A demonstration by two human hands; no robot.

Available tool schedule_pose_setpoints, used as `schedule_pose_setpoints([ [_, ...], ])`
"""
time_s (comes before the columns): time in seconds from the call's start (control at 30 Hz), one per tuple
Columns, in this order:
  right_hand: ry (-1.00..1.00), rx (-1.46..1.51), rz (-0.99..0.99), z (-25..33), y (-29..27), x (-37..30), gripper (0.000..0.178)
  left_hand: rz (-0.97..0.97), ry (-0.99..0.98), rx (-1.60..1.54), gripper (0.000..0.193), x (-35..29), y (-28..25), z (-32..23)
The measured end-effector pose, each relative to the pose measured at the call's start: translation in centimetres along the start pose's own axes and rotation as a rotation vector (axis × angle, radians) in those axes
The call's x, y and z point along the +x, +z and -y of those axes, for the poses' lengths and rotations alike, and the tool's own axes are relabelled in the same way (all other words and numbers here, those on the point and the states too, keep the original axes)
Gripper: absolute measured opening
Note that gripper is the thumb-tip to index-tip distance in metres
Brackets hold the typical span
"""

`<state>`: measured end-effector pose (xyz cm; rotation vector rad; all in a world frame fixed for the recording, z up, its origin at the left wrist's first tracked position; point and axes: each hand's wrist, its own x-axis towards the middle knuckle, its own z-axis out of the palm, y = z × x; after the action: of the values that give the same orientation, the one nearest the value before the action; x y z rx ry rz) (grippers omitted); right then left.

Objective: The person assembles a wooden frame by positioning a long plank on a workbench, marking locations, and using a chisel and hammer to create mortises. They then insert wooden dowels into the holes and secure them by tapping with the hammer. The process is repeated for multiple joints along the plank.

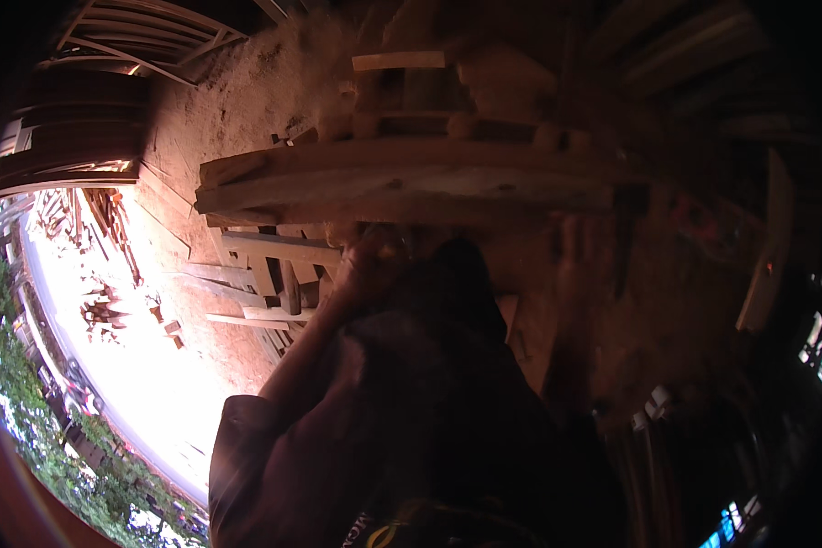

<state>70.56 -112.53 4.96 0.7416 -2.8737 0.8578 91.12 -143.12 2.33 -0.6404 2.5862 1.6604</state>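
Observation:
Long wooden beams lie side by side across the bench in front of me. At their near edge is my left hand, its fingers curled in; what it grips, if anything, is lost in shadow. My right hand is raised near the right end of the beams, dim and smeared by motion, so its fingers do not read clearly. Right beside it stands a dark upright shape whose kind I cannot make out.
Offcut boards lie below the beams at left. Behind them stands a wooden frame. Stacked planks fill the far left, and a single plank leans at right. Bright ground with wood scraps lies outside at left.

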Motion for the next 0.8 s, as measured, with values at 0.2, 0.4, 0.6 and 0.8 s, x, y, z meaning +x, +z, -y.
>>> schedule_pose_setpoints([
  [0.2,0.695,0.934,0.801,13.3,7.2,-0.2,0.045,-0.276,0.046,0.059,0.033,2.3,-6.2,2.7],
  [0.4,0.853,1.348,0.809,16.6,10.7,1.3,0.048,-0.455,0.110,0.365,0.041,5.0,-12.5,3.7],
  [0.6,0.884,1.388,0.815,16.6,10.9,1.6,0.048,-0.283,-0.069,0.354,0.047,5.9,-13.6,4.2],
  [0.8,0.965,1.399,0.749,17.7,10.6,2.2,0.045,-0.270,-0.051,0.338,0.049,6.1,-13.5,4.2],
])
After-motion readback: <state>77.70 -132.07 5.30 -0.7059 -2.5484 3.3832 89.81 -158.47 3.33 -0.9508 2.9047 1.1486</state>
